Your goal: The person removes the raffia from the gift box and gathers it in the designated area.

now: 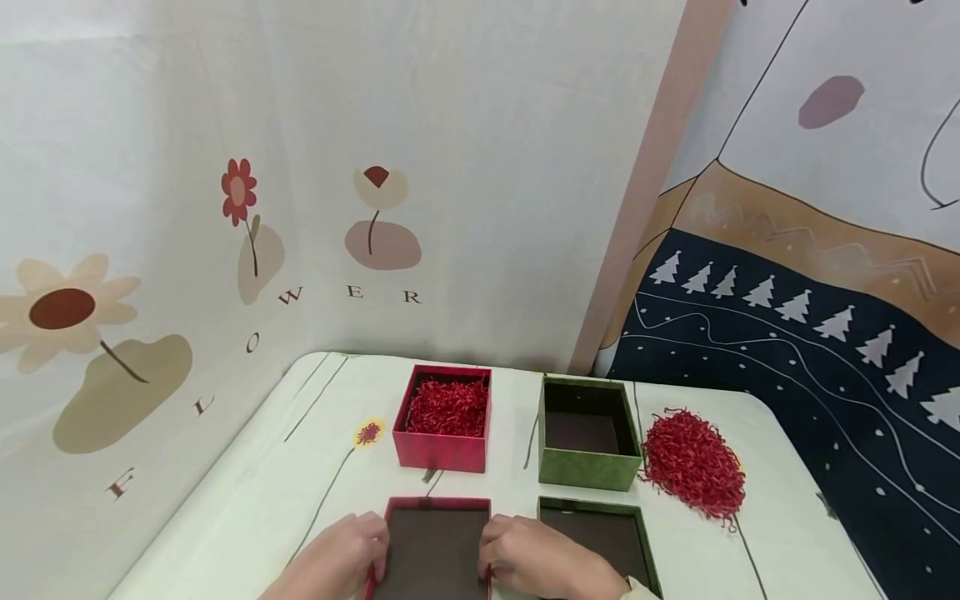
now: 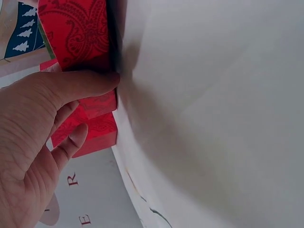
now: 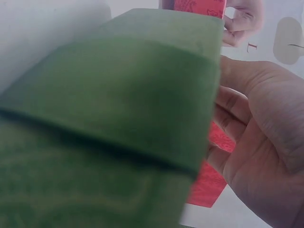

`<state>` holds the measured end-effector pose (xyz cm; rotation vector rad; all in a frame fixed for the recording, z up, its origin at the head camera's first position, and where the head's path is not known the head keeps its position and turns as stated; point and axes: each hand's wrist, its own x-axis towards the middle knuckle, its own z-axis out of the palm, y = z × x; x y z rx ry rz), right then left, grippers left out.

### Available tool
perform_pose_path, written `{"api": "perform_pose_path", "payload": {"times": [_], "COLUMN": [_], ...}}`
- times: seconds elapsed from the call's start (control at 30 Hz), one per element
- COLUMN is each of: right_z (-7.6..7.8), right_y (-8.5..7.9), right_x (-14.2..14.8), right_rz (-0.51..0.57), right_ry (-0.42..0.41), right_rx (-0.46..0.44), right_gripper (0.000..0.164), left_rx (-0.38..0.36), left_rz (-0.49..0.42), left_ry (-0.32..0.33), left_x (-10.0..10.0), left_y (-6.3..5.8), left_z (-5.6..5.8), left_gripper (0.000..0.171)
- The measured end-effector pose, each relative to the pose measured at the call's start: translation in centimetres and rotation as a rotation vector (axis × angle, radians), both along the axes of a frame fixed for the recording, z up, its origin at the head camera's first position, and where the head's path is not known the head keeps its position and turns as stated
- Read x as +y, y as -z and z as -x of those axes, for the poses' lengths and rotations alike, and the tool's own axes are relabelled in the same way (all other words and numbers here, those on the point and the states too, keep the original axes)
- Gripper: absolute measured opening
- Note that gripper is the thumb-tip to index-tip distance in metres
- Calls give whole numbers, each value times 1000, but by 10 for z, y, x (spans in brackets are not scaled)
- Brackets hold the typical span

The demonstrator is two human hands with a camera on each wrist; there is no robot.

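A red box lid (image 1: 438, 554) with a dark inside lies inner side up at the table's front, cut off by the lower frame edge. My left hand (image 1: 348, 550) grips its left side wall, fingertips reaching over the rim. In the left wrist view, the left thumb (image 2: 90, 84) lies along the red patterned wall (image 2: 78, 28). The right hand (image 1: 536, 554) holds the opposite wall with curled fingers. Its wrist passes over a green box lid (image 1: 600, 533), also inner side up. In the right wrist view, green box parts (image 3: 118, 95) hide much of the red lid.
Behind the red lid stands a red box (image 1: 441, 452) filled with red shredded paper (image 1: 448, 407). To its right is a green box (image 1: 588, 471), its dark bottom showing. A loose pile of red shredded paper (image 1: 693, 462) lies on the white tablecloth (image 1: 247, 492) beside it.
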<state>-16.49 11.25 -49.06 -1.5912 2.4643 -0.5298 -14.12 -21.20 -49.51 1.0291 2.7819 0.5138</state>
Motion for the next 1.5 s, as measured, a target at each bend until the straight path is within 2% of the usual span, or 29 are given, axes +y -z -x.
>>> {"api": "perform_pose_path", "payload": {"times": [0.17,0.27,0.4,0.53,0.6,0.73,0.83,0.87,0.97,1.03,1.1,1.27,1.37,1.5], "right_z": [0,0,0,-1,1,18,39,46,69,82,91,99,100,103], "right_y": [-2,-3,-7,-20,-33,-61,-76,-79,-79,-75,-68,-52,-47,-44], "right_x": [0,0,1,2,4,6,3,1,-7,-13,-16,-24,-30,-38], "right_rz": [-8,-12,-24,59,105,122,111,111,124,146,165,159,143,141], "right_ry": [19,22,29,62,105,219,316,347,440,503,565,667,681,680], "right_rx": [-57,-74,-54,24,43,28,-14,-31,-60,-80,-111,-223,-246,-259], "right_gripper": [18,21,26,29,27,25,31,34,43,50,58,74,79,80], "left_rx": [21,14,-48,-115,-78,124,247,268,268,218,124,-86,-142,-206], "left_rz": [-5,6,24,-2,-15,-43,-109,-136,-206,-219,-224,-150,-89,-32], "left_ry": [-1,-3,-26,-72,-85,-104,-133,-142,-188,-240,-305,-412,-439,-486], "left_x": [0,0,1,3,4,11,21,26,40,49,59,76,83,93], "left_y": [0,1,-3,-12,-20,-42,-56,-59,-64,-64,-62,-53,-50,-46], "left_z": [-1,1,5,5,5,11,26,33,56,74,92,129,144,158], "left_gripper": [28,23,13,17,20,23,22,21,20,21,25,45,61,80]}}
